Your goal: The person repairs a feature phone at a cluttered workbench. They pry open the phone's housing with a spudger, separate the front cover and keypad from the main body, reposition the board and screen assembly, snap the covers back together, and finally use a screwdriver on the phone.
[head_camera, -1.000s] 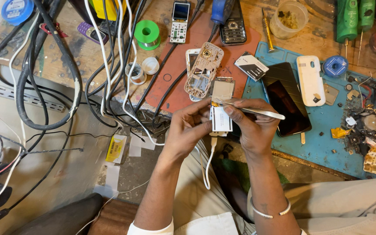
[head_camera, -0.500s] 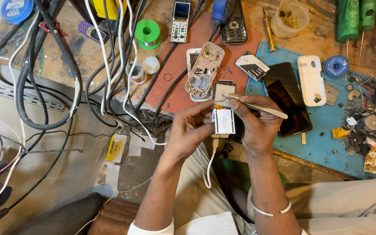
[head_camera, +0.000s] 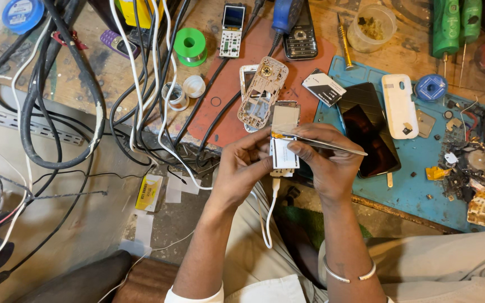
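Left hand (head_camera: 239,171) grasps a small phone (head_camera: 283,152); right hand (head_camera: 326,163) pinches tweezers (head_camera: 321,145) on it

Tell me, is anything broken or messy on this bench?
Yes. A phone frame lies on the red mat with its cover off and its insides showing. Broken bits are scattered over the blue mat at the right. Cables sprawl tangled over the left edge.

Blue mat (head_camera: 416,185); green solder spool (head_camera: 190,46); white phone back (head_camera: 399,105).
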Available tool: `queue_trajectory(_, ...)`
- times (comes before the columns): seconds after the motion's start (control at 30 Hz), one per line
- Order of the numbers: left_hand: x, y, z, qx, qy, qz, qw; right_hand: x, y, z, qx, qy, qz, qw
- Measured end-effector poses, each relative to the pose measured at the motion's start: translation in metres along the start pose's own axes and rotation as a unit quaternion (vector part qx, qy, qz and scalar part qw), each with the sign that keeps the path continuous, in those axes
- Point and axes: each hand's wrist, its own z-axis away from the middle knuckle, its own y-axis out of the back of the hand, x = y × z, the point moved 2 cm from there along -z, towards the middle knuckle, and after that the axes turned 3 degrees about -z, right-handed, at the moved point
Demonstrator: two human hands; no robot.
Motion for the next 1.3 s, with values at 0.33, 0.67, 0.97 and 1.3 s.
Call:
queue_trajectory(0.33, -0.007, 0.003, -0.001, -0.011, -0.002, -0.002, 1.0, -0.003, -0.007, -0.001, 0.023, 0.024, -0.017, 0.999)
queue_trajectory(0.67, -0.013, 0.002, -0.003, 0.004, -0.007, 0.007, 1.0, -0.007, -0.011, -0.001, 0.051, 0.029, 0.036, 0.998)
queue_trajectory(0.97, -0.011, 0.0, -0.003, 0.002, -0.003, -0.021, 1.0, -0.004, -0.011, 0.002, 0.073, 0.038, 0.037, 0.996)
queue_trajectory(1.3, -0.004, -0.004, -0.004, -0.004, 0.007, -0.054, 0.999, 0.001, -0.006, -0.001, 0.119, 0.0, -0.002, 0.993)
